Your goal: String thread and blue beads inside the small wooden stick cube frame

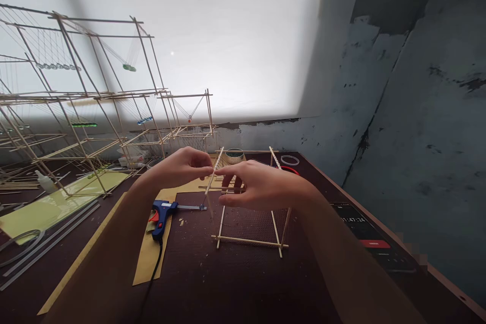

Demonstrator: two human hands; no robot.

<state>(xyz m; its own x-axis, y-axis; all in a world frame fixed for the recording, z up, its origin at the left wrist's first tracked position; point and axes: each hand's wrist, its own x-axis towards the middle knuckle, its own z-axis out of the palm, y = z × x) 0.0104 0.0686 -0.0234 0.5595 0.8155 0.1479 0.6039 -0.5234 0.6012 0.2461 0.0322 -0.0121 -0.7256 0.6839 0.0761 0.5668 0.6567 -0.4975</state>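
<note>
A small box-shaped frame of thin wooden sticks (pixel 250 241) stands upright on the dark table. My left hand (pixel 182 168) is at the frame's upper left stick (pixel 213 178), its fingers curled in and their tips against it. Whatever is pinched there is too small to make out. From the other side, my right hand (pixel 254 182) reaches over the frame, index fingertip at the same stick and thumb apart from the fingers. Notches or windings show along both upper sticks. Left of the frame lies a blue glue gun (pixel 164 210), its nozzle pointing right.
Larger stick frames with hanging beads (pixel 129 67) fill the left side. Clear glue sticks (pixel 53 243), a white bottle (pixel 45 182) and yellow sheets (pixel 114 182) lie there. Behind my frame stands a round tin (pixel 234 155). A phone (pixel 370 235) with a timer lies right.
</note>
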